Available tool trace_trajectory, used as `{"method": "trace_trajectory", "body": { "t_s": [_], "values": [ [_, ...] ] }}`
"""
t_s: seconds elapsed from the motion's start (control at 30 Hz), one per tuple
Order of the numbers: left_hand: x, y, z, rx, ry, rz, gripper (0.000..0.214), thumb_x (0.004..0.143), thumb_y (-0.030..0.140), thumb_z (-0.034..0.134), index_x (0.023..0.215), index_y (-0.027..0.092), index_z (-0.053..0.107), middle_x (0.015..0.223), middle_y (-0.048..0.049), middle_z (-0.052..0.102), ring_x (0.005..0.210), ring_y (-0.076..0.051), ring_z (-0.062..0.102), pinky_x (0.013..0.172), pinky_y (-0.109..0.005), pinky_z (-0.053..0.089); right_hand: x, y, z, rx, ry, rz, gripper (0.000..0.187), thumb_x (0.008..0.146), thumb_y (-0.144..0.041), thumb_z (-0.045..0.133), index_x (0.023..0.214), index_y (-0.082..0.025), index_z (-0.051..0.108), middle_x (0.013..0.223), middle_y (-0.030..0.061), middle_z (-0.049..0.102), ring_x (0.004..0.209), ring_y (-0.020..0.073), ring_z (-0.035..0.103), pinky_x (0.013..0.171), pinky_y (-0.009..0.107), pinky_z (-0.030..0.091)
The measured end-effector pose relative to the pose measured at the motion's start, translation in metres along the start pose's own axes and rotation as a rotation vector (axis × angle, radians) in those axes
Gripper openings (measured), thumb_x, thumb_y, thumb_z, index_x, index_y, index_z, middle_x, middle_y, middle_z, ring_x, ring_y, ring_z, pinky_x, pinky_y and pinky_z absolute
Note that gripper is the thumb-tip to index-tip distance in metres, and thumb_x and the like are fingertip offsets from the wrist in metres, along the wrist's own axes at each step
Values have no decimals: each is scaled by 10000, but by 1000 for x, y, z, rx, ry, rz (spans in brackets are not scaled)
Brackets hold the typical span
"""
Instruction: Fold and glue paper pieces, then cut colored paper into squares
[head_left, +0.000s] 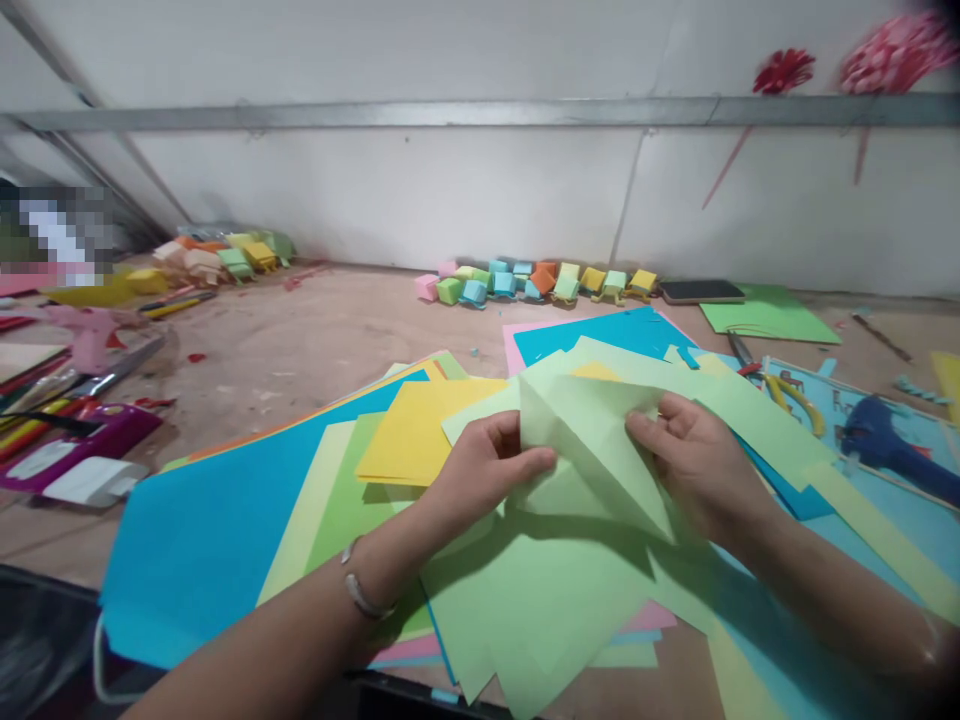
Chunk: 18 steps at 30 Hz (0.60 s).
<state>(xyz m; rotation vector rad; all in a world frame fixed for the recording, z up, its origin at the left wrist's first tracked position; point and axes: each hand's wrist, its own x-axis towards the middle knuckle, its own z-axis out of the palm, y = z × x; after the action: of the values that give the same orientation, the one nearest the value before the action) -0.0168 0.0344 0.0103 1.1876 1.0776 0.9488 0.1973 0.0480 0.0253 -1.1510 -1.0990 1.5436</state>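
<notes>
Between my two hands is a light green sheet of paper [577, 420], creased and partly folded, lifted above the pile. My left hand [495, 455] pinches its left side between thumb and fingers. At the upper right corner, my right hand [690, 455] grips the sheet with thumb and forefinger. More light green paper [540, 590] lies beneath it. Yellow folded paper [412, 430] rests just left of my left hand, and a large blue sheet [210, 540] spreads out farther left.
Small folded paper cubes [502, 285] line the wall, with a phone [703, 291] beside them. Pliers [795, 400] and a blue glue gun [892, 440] lie at right. A pink glue gun [82, 335], a purple device [82, 445] and a white charger [97, 482] sit at left.
</notes>
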Motion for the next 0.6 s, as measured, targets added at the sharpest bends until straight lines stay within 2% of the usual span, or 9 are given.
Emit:
{"method": "trace_trajectory", "body": {
  "t_s": [0.1, 0.2, 0.33, 0.47, 0.6],
  "values": [
    [1, 4, -1, 22, 103, -28, 296, 712, 358, 736, 886, 138, 642, 757, -22, 671, 642, -138, 603, 577, -253, 472, 6, 2, -8, -33, 27, -41, 314, 719, -454, 782, 884, -227, 639, 708, 0, 656, 609, 146, 619, 538, 254, 493],
    [1, 6, -3, 34, 134, -57, 306, 703, 346, 727, 907, 138, 635, 779, -34, 683, 657, -151, 618, 596, -269, 486, 8, 5, -12, -137, -47, 24, 358, 688, -462, 800, 886, -196, 662, 709, 28, 667, 603, 156, 613, 526, 260, 483],
    [2, 8, -2, -29, 108, -109, 324, 678, 325, 744, 918, 138, 635, 774, -35, 691, 644, -148, 628, 584, -254, 486, 9, 10, -11, -159, -44, 73, 403, 656, -435, 818, 944, -194, 673, 781, 58, 712, 625, 187, 635, 560, 303, 510],
    [1, 8, -3, -187, 56, -162, 424, 662, 291, 770, 1035, 144, 631, 791, -49, 713, 623, -148, 636, 575, -248, 497, 11, 11, -10, -133, 6, 59, 388, 624, -410, 839, 905, -199, 676, 771, 44, 716, 643, 194, 651, 605, 325, 528],
    [1, 5, -6, -263, 57, -171, 446, 689, 250, 747, 1116, 174, 645, 834, -51, 718, 608, -129, 617, 614, -266, 515, 12, 11, -11, -118, 9, 65, 361, 629, -397, 837, 898, -206, 689, 794, 42, 721, 665, 189, 655, 621, 318, 529]
  ]
}}
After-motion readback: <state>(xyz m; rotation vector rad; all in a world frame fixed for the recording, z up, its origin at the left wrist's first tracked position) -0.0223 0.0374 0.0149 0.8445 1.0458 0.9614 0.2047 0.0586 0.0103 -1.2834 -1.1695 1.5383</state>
